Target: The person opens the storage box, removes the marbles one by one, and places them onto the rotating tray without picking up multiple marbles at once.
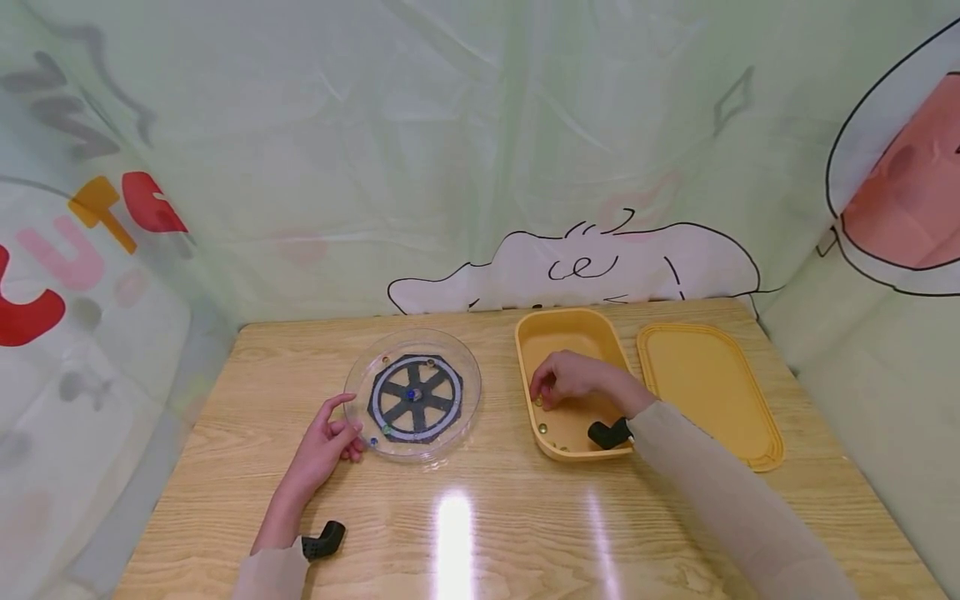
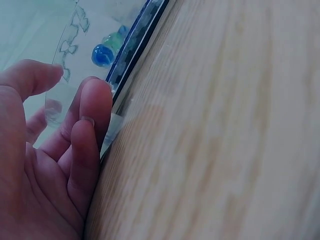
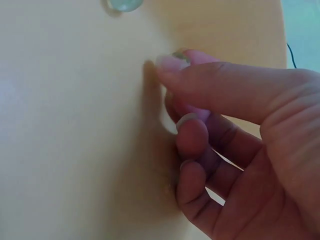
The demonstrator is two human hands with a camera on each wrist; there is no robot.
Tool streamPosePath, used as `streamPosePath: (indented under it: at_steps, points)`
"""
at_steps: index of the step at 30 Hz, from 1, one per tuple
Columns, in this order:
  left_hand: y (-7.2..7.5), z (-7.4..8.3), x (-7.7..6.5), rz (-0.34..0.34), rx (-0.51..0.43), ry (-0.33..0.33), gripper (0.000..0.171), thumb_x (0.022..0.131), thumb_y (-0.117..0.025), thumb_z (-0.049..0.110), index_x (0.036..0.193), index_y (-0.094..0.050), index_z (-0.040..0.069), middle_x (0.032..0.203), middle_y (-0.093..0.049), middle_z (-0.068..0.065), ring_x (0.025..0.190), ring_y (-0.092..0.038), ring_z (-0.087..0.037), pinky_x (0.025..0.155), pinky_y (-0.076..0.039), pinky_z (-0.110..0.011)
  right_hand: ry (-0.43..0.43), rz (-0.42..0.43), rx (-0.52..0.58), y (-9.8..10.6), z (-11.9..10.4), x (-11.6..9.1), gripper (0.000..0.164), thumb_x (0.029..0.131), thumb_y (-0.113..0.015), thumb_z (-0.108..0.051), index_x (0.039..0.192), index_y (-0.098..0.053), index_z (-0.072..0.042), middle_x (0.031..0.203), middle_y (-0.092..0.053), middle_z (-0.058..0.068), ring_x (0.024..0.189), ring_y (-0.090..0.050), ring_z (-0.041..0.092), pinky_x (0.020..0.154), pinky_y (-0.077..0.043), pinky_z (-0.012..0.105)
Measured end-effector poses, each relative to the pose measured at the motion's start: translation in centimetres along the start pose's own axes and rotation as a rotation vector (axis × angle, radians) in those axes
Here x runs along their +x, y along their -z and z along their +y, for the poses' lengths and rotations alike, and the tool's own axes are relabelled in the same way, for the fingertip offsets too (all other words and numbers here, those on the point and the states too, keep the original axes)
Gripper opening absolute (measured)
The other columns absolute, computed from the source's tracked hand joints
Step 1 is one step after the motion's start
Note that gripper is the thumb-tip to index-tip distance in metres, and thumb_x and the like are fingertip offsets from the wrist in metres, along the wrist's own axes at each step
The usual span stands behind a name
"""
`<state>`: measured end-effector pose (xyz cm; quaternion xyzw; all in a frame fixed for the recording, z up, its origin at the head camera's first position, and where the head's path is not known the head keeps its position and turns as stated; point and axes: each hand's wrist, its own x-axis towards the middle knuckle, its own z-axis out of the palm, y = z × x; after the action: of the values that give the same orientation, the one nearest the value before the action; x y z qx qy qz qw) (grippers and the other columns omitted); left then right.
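In the head view my left hand (image 1: 326,446) rests against the left side of a round clear plastic dish (image 1: 468,425), fingers loosely bent at its rim. A dark spoked wheel pattern (image 1: 414,397) shows in the dish. Several glass marbles lie there, among them a blue marble (image 2: 102,55). My right hand (image 1: 573,379) reaches into a yellow plastic bin (image 1: 570,321), near its left wall. In the right wrist view its thumb and index finger pinch a small marble (image 3: 181,56), mostly hidden by the fingertips. Another glass marble (image 1: 542,428) lies on the bin's floor.
A flat yellow lid (image 1: 708,383) lies right of the bin. All of this stands on a wood-grain table (image 1: 360,525). Behind the table hangs a pale printed curtain (image 1: 337,167). Black wrist devices (image 1: 324,542) sit at both sleeves.
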<state>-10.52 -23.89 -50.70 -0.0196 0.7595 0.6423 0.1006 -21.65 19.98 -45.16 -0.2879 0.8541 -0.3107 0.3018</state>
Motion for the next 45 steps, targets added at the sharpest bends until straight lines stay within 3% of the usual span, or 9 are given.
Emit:
streamPosePath:
  at_steps: [9, 14, 20, 30, 39, 45]
  points:
    - [0.0, 0.2, -0.1, -0.003, -0.012, -0.009, 0.053, 0.101, -0.057, 0.006, 0.149, -0.035, 0.012, 0.079, -0.066, -0.016, 0.059, -0.062, -0.02, 0.06, -0.055, -0.028, 0.013, 0.006, -0.022, 0.0, 0.1, 0.0, 0.011, 0.081, -0.08, -0.005, 0.089, -0.075, -0.009, 0.073, -0.062, -0.007, 0.069, -0.055, 0.009, 0.067, -0.045, 0.025]
    - [-0.2, 1.4, -0.6, -0.016, -0.015, 0.001, 0.054, 0.101, -0.054, 0.001, 0.15, -0.032, 0.006, 0.079, -0.066, -0.017, 0.06, -0.062, -0.021, 0.061, -0.055, -0.029, 0.027, 0.019, -0.002, 0.3, -0.3, -0.4, 0.011, 0.082, -0.079, -0.006, 0.091, -0.075, -0.009, 0.077, -0.064, -0.004, 0.073, -0.057, 0.012, 0.07, -0.048, 0.028]
    - [-0.1, 0.2, -0.2, -0.003, 0.001, -0.007, 0.053, 0.101, -0.057, 0.006, 0.149, -0.034, 0.011, 0.079, -0.066, -0.017, 0.059, -0.062, -0.02, 0.061, -0.055, -0.028, 0.078, 0.057, -0.013, 0.7, -0.4, -0.9, 0.01, 0.082, -0.076, -0.005, 0.091, -0.074, -0.009, 0.078, -0.065, -0.005, 0.073, -0.058, 0.011, 0.069, -0.05, 0.027]
    - [-0.1, 0.0, -0.1, 0.01, 0.027, -0.005, 0.05, 0.101, -0.057, 0.007, 0.146, -0.037, 0.013, 0.078, -0.066, -0.016, 0.06, -0.062, -0.021, 0.061, -0.054, -0.028, 0.111, 0.119, -0.031, 1.6, -1.6, -2.0, 0.009, 0.087, -0.075, -0.008, 0.094, -0.073, -0.012, 0.079, -0.067, -0.008, 0.074, -0.059, 0.012, 0.069, -0.051, 0.027]
    - [-0.1, 0.1, -0.2, 0.016, 0.035, -0.005, 0.049, 0.101, -0.057, 0.007, 0.146, -0.037, 0.013, 0.079, -0.066, -0.017, 0.06, -0.062, -0.021, 0.061, -0.054, -0.028, 0.122, 0.244, 0.069, 1.2, -3.3, -2.6, 0.013, 0.091, -0.073, -0.015, 0.103, -0.073, -0.01, 0.092, -0.066, -0.004, 0.087, -0.058, 0.019, 0.081, -0.049, 0.033]
    - [-0.1, 0.1, -0.2, 0.012, 0.022, -0.007, 0.05, 0.101, -0.057, 0.007, 0.146, -0.037, 0.012, 0.078, -0.066, -0.016, 0.059, -0.062, -0.021, 0.061, -0.054, -0.028, 0.139, 0.36, 0.147, -0.1, -4.9, -2.0, 0.015, 0.091, -0.074, -0.014, 0.104, -0.073, -0.007, 0.095, -0.069, -0.001, 0.088, -0.058, 0.019, 0.08, -0.049, 0.032]
